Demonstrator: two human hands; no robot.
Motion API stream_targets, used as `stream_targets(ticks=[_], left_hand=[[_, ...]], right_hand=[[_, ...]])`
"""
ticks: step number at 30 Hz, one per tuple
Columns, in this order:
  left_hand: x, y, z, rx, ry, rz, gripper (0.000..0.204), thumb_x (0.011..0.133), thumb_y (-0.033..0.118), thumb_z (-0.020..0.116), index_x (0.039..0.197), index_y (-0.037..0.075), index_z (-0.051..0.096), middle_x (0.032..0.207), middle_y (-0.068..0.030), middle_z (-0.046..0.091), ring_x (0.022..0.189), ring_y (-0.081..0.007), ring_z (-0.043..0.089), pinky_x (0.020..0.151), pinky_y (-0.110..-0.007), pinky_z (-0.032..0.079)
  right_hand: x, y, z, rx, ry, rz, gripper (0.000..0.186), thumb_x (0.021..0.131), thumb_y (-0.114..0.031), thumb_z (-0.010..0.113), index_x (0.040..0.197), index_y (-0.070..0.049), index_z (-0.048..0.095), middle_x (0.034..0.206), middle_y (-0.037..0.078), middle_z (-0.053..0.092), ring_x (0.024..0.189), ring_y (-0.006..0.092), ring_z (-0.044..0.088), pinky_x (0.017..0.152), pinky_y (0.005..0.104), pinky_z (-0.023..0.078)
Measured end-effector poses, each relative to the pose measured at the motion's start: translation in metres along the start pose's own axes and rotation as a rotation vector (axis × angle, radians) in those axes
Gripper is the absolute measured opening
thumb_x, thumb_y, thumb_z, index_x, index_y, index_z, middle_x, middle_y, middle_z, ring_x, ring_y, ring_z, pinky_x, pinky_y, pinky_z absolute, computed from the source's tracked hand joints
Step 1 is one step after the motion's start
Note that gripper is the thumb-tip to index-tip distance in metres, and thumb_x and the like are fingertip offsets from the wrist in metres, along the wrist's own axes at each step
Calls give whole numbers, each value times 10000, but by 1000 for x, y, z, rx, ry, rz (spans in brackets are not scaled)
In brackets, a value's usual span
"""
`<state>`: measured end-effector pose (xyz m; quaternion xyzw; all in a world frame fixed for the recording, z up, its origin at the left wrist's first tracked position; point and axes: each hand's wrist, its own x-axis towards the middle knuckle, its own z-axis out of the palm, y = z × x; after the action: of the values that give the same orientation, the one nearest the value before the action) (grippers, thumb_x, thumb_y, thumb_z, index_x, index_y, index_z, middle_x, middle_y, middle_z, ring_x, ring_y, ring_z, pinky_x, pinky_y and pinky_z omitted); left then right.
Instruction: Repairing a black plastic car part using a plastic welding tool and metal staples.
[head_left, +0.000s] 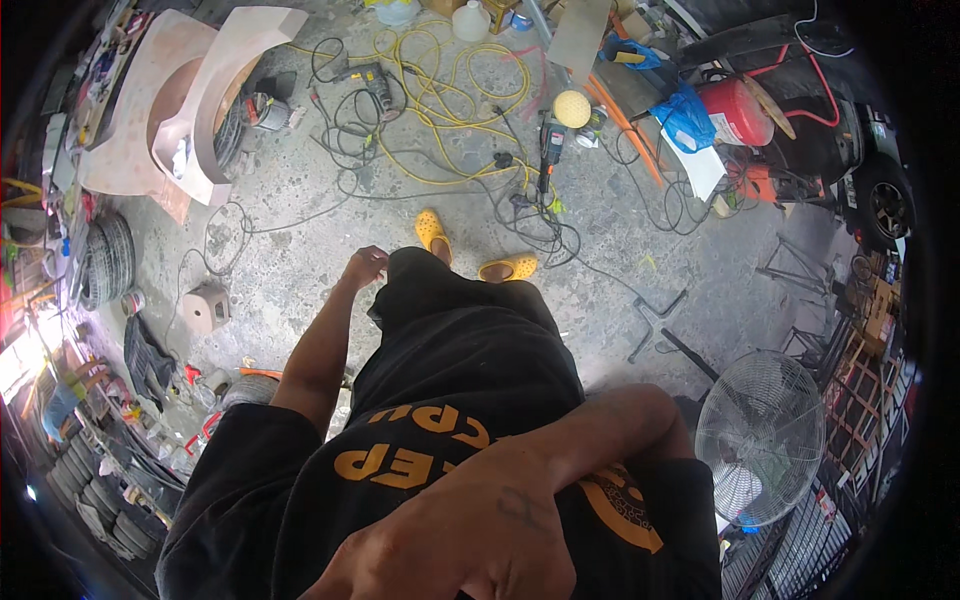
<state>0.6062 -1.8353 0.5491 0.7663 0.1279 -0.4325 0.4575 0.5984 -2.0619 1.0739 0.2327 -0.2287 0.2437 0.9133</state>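
Concrete floor; hands curled, left beside shorts.

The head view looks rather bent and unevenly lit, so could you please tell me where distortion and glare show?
Head view: black vignette rounds the corners; white glare washes out a patch near the left edge; the right hand looms large at the lower edge; the left hand looks small beyond.

Left hand hangs beside black cloth shorts; right hand before black, orange-printed shirt. Yellow perforated clogs on grey concrete floor.
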Motion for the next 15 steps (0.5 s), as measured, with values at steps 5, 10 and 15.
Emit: stream_targets(ticks=[5, 10, 15], left_hand=[[3, -21, 7, -39, -10, -68, 236, 866, 168, 608, 1031, 4, 648, 810, -105, 693, 570, -158, 646, 503, -287, 510], [-4, -12, 43, -121, 36, -87, 227, 873, 168, 613, 1028, 7, 649, 819, -110, 700, 564, -158, 645, 494, -299, 510], [-41, -6, 101, -166, 55, -216, 363, 902, 368, 599, 978, 19, 663, 794, -98, 685, 585, -164, 645, 504, -321, 517]], right_hand=[[7, -34, -12, -228, -165, 96, 398, 890, -149, 701, 1220, 43, 588, 1091, 113, 613, 992, 184, 604, 728, 259, 528], [-47, -108, -13, -739, 18, 400, 245, 895, -111, 669, 1117, -13, 638, 1141, 130, 601, 973, 227, 598, 852, 335, 491], [-154, -201, -12, -1567, 400, 646, 209, 886, -97, 687, 1079, -21, 661, 1040, 83, 637, 969, 184, 628, 850, 302, 501]])
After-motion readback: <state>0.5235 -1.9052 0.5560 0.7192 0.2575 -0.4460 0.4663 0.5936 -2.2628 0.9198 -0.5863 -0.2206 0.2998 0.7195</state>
